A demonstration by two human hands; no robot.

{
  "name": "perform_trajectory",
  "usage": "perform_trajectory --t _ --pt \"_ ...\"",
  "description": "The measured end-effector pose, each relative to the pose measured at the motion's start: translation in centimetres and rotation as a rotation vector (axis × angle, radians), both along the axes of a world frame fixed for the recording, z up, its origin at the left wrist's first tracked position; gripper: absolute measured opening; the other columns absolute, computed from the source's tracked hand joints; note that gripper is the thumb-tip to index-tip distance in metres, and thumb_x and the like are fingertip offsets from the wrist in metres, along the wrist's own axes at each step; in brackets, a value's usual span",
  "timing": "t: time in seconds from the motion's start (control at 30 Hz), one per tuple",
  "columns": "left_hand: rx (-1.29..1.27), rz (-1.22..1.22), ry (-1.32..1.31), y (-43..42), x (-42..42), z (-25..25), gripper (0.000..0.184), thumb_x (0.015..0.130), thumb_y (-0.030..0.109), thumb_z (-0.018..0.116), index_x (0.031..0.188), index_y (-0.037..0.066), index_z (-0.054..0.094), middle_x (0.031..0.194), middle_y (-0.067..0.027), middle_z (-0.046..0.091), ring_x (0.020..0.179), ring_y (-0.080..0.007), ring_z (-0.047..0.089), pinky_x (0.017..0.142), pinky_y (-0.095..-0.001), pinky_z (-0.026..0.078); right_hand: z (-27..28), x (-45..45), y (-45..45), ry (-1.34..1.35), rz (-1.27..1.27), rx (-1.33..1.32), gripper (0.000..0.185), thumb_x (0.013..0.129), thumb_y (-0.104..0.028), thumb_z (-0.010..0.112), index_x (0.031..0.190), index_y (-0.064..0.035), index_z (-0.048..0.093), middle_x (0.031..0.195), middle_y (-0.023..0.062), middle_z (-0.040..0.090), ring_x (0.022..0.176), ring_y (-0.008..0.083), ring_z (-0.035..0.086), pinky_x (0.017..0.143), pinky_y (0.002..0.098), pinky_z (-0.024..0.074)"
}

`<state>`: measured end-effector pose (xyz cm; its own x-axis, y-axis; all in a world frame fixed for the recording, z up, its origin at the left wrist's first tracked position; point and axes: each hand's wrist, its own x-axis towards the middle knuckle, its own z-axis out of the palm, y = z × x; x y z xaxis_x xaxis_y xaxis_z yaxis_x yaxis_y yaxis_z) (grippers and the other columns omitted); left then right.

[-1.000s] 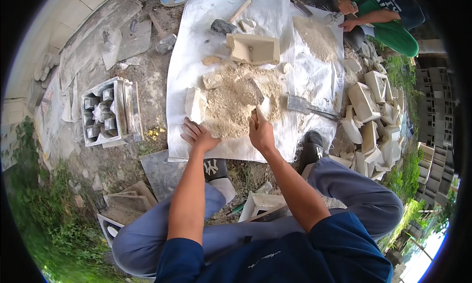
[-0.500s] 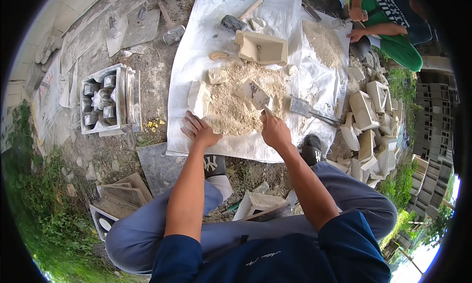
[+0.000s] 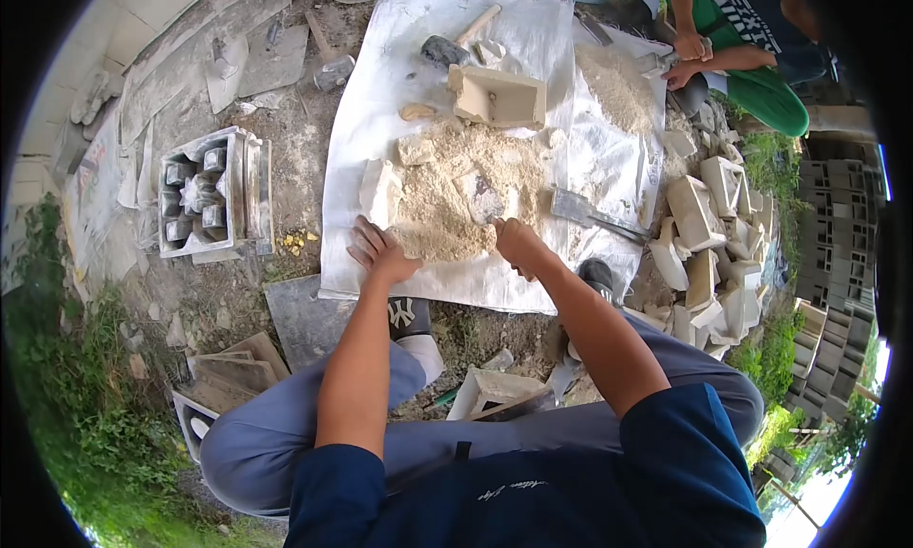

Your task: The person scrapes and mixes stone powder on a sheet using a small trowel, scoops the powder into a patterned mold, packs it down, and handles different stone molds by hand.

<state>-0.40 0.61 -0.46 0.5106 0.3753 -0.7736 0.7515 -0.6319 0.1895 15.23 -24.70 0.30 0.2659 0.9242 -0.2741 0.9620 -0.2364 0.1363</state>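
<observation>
Trowel [image 3: 480,198] in the right hand [image 3: 524,248], fingers clamped together around the handle, most of it hidden by the grip; blade beyond the knuckles, to the far left of them, lying against the sandy pile [image 3: 433,215]; left hand [image 3: 385,255] well apart from the blade, fingers spread, resting on the white sheet [image 3: 456,286] at the near left edge of the pile; fingertips just beside a pale block piece [image 3: 381,192], cannot tell whether touching.

Around the pile, hemming in the blade: small chunk [image 3: 416,149] on the far left side, hollow block [image 3: 499,99] tipped toward the near side at the far edge, flat-bladed tool [image 3: 585,208] at the right; farther off, black-headed mallet [image 3: 443,50] beside a broken lump [image 3: 490,52]; second, finer pile [image 3: 613,89] at the far right, near another person [image 3: 764,106] in green; heap of hollow pieces [image 3: 697,215] on the right; metal mold [image 3: 200,196] with raised blocks on the left; hammer [image 3: 335,72] on the far left ground, beside the sheet.

White interlocked "NY" on black footwear [image 3: 401,312]; small white script on the dark blue shirt [image 3: 533,510], second word apparently "Edge"; big white letters on the other person's top, too skewed to read.
</observation>
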Motion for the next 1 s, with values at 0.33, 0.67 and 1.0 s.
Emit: perform_trajectory --t 0.33,0.67,1.0 --pt "-0.008 0.013 0.01 -0.1 0.1 -0.4 0.135 0.077 0.059 0.077 0.155 -0.016 -0.003 0.154 -0.0352 -0.04 0.143 -0.0539 -0.036 0.109 -0.0769 -0.016 14.9 1.6 7.3 0.843 -1.059 0.028 0.06 0.111 -0.039 0.035 0.088 0.0063 0.066 0.065 0.021 0.064 0.047 0.0316 0.06 0.043 0.0441 0.0491" --pt "-0.038 0.015 0.011 -0.4 0.3 0.6 0.138 0.079 0.055 0.076 0.15 -0.019 -0.016 0.152 -0.0363 -0.041 0.143 -0.0539 -0.036 0.111 -0.0741 -0.016 8.4 0.4 2.9 0.758 -0.926 -0.05 0.059 0.108 -0.042 0.04 0.091 0.0055 0.071 0.082 0.031 0.07 0.077 0.0466 0.069 0.074 0.054 0.0542" --pt "-0.004 0.002 0.011 -0.1 0.4 -0.2 0.132 0.078 0.06 0.076 0.155 -0.017 0.002 0.152 -0.0381 -0.039 0.141 -0.0557 -0.038 0.108 -0.0787 -0.013 12.5 4.8 8.6 0.759 -0.985 -0.192 0.052 0.109 -0.033 0.041 0.093 0.0076 0.07 0.072 0.0206 0.067 0.06 0.0287 0.067 0.056 0.045 0.0538"
